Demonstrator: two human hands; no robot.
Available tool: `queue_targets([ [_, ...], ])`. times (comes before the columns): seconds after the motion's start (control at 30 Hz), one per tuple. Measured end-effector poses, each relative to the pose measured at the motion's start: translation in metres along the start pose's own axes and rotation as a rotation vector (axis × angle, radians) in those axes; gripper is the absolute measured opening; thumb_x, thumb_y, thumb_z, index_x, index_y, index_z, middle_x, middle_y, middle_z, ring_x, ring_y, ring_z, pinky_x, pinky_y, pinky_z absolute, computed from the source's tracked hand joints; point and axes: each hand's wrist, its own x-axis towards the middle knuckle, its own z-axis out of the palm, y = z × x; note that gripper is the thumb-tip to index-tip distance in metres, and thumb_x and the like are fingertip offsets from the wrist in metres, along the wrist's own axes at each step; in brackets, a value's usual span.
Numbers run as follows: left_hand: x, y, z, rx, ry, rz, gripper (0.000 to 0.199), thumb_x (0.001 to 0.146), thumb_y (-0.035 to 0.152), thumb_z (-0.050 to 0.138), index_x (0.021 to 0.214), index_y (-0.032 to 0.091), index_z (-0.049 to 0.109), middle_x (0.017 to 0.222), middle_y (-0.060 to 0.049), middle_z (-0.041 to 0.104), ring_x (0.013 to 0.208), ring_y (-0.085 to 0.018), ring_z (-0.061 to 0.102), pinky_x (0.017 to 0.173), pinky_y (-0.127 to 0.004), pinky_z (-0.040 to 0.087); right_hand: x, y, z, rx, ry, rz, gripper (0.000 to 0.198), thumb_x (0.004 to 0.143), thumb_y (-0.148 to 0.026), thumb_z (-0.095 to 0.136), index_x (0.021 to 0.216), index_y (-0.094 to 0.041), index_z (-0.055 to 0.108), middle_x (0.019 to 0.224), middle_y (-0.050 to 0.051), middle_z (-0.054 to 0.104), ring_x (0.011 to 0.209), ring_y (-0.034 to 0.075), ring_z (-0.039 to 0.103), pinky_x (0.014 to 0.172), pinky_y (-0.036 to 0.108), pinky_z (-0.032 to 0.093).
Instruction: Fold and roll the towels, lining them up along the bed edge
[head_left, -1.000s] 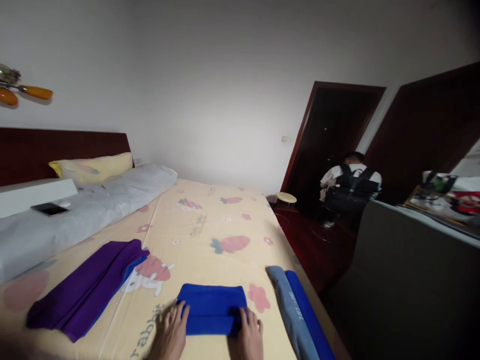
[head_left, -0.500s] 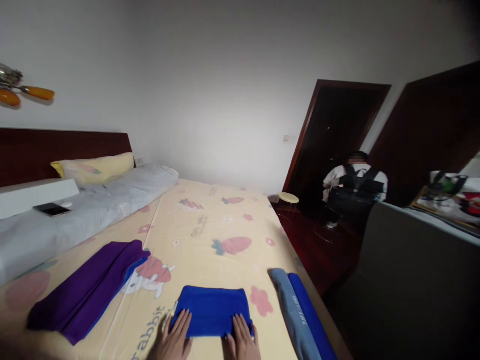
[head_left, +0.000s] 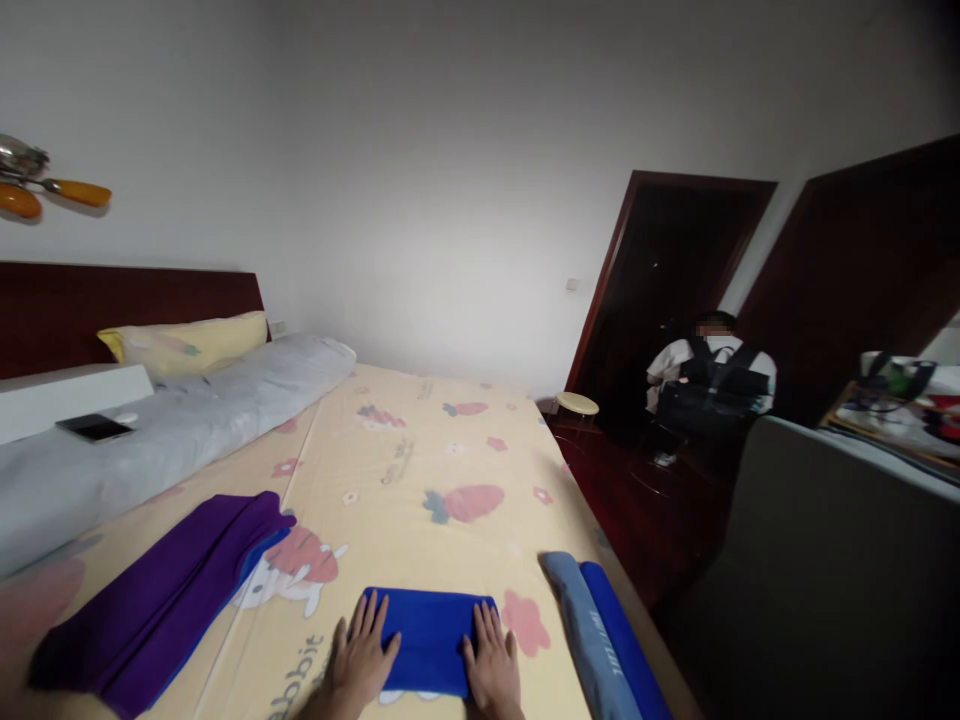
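Note:
A blue folded cloth (head_left: pixel 429 640) lies flat on the bed in front of me. My left hand (head_left: pixel 364 655) rests on its left side with the fingers stretched out. On the right side of the cloth lies my right hand (head_left: pixel 491 655), also flat and with its fingers extended. To the left is a purple folded cloth (head_left: pixel 165 595) with a blue edge showing under it. Along the bed's right edge lie a grey-blue rolled cloth (head_left: pixel 589 630) with pale lettering and a blue rolled cloth (head_left: pixel 622 635), side by side.
The bed sheet (head_left: pixel 420 460) is printed with carrots and rabbits. A grey bundled cover (head_left: pixel 225 410), a phone (head_left: pixel 94 428) and a yellow pillow (head_left: pixel 187 342) are at left. Beyond the bed stand a stool (head_left: pixel 577 403) and a seated person (head_left: pixel 712 375) wearing a backpack.
Both hands have slid forward over the blue folded cloth, from its near corners toward its far edge. The view has tipped slightly upward.

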Motion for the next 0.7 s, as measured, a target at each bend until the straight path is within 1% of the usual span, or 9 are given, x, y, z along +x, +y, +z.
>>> queue_targets([
  [0.1, -0.001, 0.003, -0.008, 0.068, -0.007, -0.09, 0.066, 0.086, 0.042, 0.031, 0.149, 0.021, 0.024, 0.159, -0.005, 0.018, 0.147, -0.03, 0.016, 0.115, -0.063, 0.012, -0.001, 0.001, 0.0, -0.045, -0.01, 0.042, 0.061, 0.093, -0.044, 0.028, 0.146, -0.015, 0.033, 0.153, 0.009, 0.03, 0.144, 0.027, 0.025, 0.115, 0.055, 0.024],
  [0.17, -0.003, 0.008, -0.007, 0.101, 0.042, -0.094, 0.064, 0.087, 0.036, 0.03, 0.148, 0.018, 0.027, 0.159, -0.007, 0.019, 0.147, -0.031, 0.016, 0.115, -0.064, 0.008, 0.0, -0.005, -0.001, -0.078, -0.026, 0.067, 0.062, 0.092, -0.042, 0.029, 0.146, -0.012, 0.032, 0.154, 0.011, 0.028, 0.144, 0.028, 0.025, 0.116, 0.056, 0.021],
  [0.27, -0.004, 0.018, -0.003, 0.068, 0.093, 0.08, 0.062, 0.086, 0.021, 0.027, 0.148, 0.017, 0.028, 0.159, -0.007, 0.019, 0.148, -0.025, 0.015, 0.118, -0.058, 0.007, 0.004, -0.02, -0.002, -0.09, -0.033, 0.058, 0.06, 0.089, -0.033, 0.033, 0.145, -0.013, 0.034, 0.154, 0.011, 0.027, 0.144, 0.028, 0.023, 0.118, 0.055, 0.015],
  [0.33, -0.003, 0.028, -0.002, 0.002, 0.023, 0.259, 0.068, 0.081, 0.014, 0.029, 0.149, 0.02, 0.025, 0.159, -0.002, 0.019, 0.147, -0.019, 0.015, 0.12, -0.05, 0.011, 0.008, -0.033, 0.001, -0.009, -0.078, -0.07, 0.058, 0.089, -0.029, 0.033, 0.146, -0.022, 0.034, 0.155, 0.005, 0.027, 0.145, 0.023, 0.021, 0.118, 0.051, 0.017],
  [0.4, 0.0, 0.037, -0.003, -0.047, -0.079, 0.344, 0.07, 0.08, 0.014, 0.031, 0.149, 0.023, 0.025, 0.159, 0.002, 0.019, 0.147, -0.016, 0.015, 0.12, -0.046, 0.015, 0.011, -0.044, 0.006, 0.091, -0.171, -0.228, 0.057, 0.09, -0.031, 0.032, 0.147, -0.031, 0.031, 0.156, -0.001, 0.027, 0.145, 0.019, 0.022, 0.118, 0.048, 0.021],
  [0.47, 0.003, 0.039, -0.005, -0.062, -0.13, 0.298, 0.065, 0.083, 0.021, 0.03, 0.148, 0.026, 0.028, 0.159, 0.001, 0.021, 0.147, -0.017, 0.017, 0.119, -0.048, 0.017, 0.015, -0.049, 0.008, 0.125, -0.242, -0.294, 0.054, 0.092, -0.038, 0.032, 0.146, -0.035, 0.031, 0.155, -0.003, 0.028, 0.144, 0.019, 0.023, 0.117, 0.049, 0.022],
  [0.5, 0.006, 0.037, -0.007, -0.06, -0.128, 0.245, 0.062, 0.086, 0.027, 0.029, 0.148, 0.027, 0.028, 0.159, 0.001, 0.021, 0.147, -0.019, 0.018, 0.118, -0.051, 0.017, 0.017, -0.047, 0.008, 0.11, -0.248, -0.276, 0.054, 0.092, -0.041, 0.031, 0.146, -0.034, 0.032, 0.156, -0.002, 0.028, 0.144, 0.02, 0.023, 0.117, 0.051, 0.021],
  [0.6, 0.013, 0.018, -0.008, -0.014, -0.069, 0.072, 0.059, 0.09, 0.039, 0.024, 0.149, 0.028, 0.024, 0.159, -0.002, 0.019, 0.147, -0.022, 0.018, 0.116, -0.056, 0.018, 0.022, -0.025, -0.003, 0.004, -0.184, -0.102, 0.056, 0.093, -0.046, 0.03, 0.146, -0.028, 0.033, 0.156, 0.004, 0.026, 0.144, 0.024, 0.023, 0.116, 0.056, 0.021],
  [0.7, 0.019, -0.001, -0.008, 0.041, -0.005, 0.05, 0.057, 0.091, 0.037, 0.025, 0.147, 0.027, 0.028, 0.158, -0.003, 0.024, 0.146, -0.024, 0.021, 0.115, -0.06, 0.016, 0.025, 0.007, -0.021, -0.049, -0.125, 0.019, 0.057, 0.093, -0.048, 0.033, 0.144, -0.023, 0.036, 0.152, 0.01, 0.032, 0.142, 0.028, 0.028, 0.113, 0.06, 0.026],
])
